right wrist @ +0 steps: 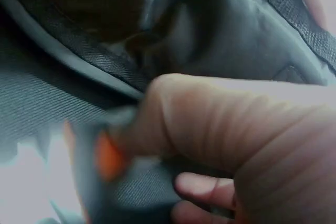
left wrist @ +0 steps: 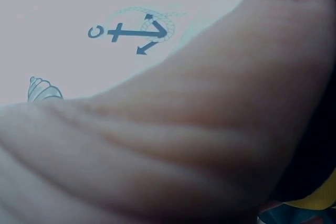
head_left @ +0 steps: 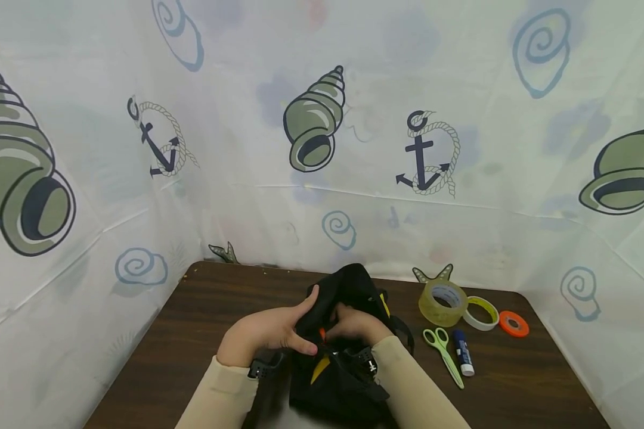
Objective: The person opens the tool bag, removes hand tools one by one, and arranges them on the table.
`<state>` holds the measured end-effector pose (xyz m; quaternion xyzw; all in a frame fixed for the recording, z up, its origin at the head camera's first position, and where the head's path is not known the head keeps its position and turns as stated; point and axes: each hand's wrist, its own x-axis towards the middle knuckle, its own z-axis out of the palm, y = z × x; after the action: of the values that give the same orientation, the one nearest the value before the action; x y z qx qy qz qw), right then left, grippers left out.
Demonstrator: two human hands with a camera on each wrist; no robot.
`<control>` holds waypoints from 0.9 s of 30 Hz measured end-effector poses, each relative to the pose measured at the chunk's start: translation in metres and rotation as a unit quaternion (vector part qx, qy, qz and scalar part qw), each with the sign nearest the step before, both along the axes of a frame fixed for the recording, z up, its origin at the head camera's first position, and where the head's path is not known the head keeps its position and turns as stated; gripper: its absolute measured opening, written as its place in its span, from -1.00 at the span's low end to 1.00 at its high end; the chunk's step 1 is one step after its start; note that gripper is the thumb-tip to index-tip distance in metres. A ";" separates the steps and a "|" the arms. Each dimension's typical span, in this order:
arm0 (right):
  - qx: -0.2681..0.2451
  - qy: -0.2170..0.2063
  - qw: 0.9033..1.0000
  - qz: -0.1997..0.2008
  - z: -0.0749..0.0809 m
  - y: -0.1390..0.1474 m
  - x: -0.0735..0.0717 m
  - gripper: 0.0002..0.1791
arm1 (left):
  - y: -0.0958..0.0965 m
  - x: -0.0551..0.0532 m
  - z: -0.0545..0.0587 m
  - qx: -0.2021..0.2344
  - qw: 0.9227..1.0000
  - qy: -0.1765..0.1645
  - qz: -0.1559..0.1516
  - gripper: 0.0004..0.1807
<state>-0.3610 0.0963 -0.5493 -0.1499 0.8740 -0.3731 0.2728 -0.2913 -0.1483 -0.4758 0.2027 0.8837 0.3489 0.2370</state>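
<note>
A black bag (head_left: 333,396) with yellow trim stands at the table's near middle, its mouth spread apart. My left hand (head_left: 268,329) grips the bag's left side, thumb and index finger spread apart at its edge. Reaching into the opening is my right hand (head_left: 356,325), its fingertips partly hidden by the bag in the head view. In the right wrist view, the right hand (right wrist: 205,124) pinches a small grey thing with an orange part (right wrist: 108,158), too blurred to tell its kind. The bag's dark lining (right wrist: 226,35) shows behind it. Mostly skin fills the left wrist view.
On the right of the dark wooden table (head_left: 225,292) lie clear packing tape (head_left: 428,305), a white tape roll (head_left: 479,325), an orange tape roll (head_left: 523,326), green scissors (head_left: 451,363) and a blue glue stick (head_left: 463,351). A patterned white curtain (head_left: 375,53) surrounds the table.
</note>
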 end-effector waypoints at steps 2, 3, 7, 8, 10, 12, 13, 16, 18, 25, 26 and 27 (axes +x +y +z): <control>-0.002 0.000 1.000 -0.010 0.000 0.000 0.000 -0.48 | 0.000 0.001 0.000 0.001 1.000 -0.002 0.001 0.43; -0.004 0.001 1.000 -0.016 -0.001 0.000 0.000 -0.50 | 0.000 0.001 0.000 0.000 1.000 -0.003 0.002 0.43; -0.005 0.008 0.999 -0.036 -0.003 -0.001 0.001 -0.61 | 0.000 0.000 -0.001 -0.003 1.000 -0.006 0.001 0.40; -0.005 0.010 0.999 -0.040 -0.003 -0.001 0.001 -0.64 | 0.000 0.001 -0.001 -0.003 1.000 -0.005 0.001 0.40; -0.008 0.011 0.999 -0.043 -0.004 0.000 0.002 -0.68 | 0.000 0.000 -0.001 -0.003 1.000 -0.002 0.000 0.39; -0.015 0.010 0.999 -0.040 -0.004 0.000 0.002 -0.70 | 0.000 0.000 -0.001 -0.003 1.000 -0.001 0.001 0.39; -0.018 0.011 0.999 -0.034 -0.004 0.000 0.002 -0.70 | 0.000 0.000 -0.001 -0.003 1.000 -0.001 0.003 0.39; -0.012 0.023 0.999 -0.023 -0.007 -0.001 0.000 -0.66 | -0.002 0.001 0.000 -0.007 1.000 0.000 0.005 0.40; 0.000 0.039 0.999 -0.019 -0.010 -0.003 0.000 -0.63 | -0.002 0.001 0.000 -0.011 1.000 0.002 0.004 0.41; 0.041 0.084 0.995 -0.042 -0.014 -0.006 0.005 -0.57 | -0.001 0.000 -0.002 -0.013 1.000 0.007 0.002 0.43; 0.041 0.088 0.994 -0.046 -0.014 -0.005 0.007 -0.55 | -0.001 0.000 -0.002 -0.011 1.000 0.007 0.002 0.43; 0.039 0.090 0.994 -0.050 -0.013 -0.004 0.008 -0.52 | -0.001 0.000 -0.002 -0.010 1.000 0.007 0.000 0.44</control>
<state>-0.3527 0.0925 -0.5622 -0.1282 0.9154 -0.3365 0.1800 -0.2908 -0.1495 -0.4778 0.2024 0.8888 0.3390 0.2327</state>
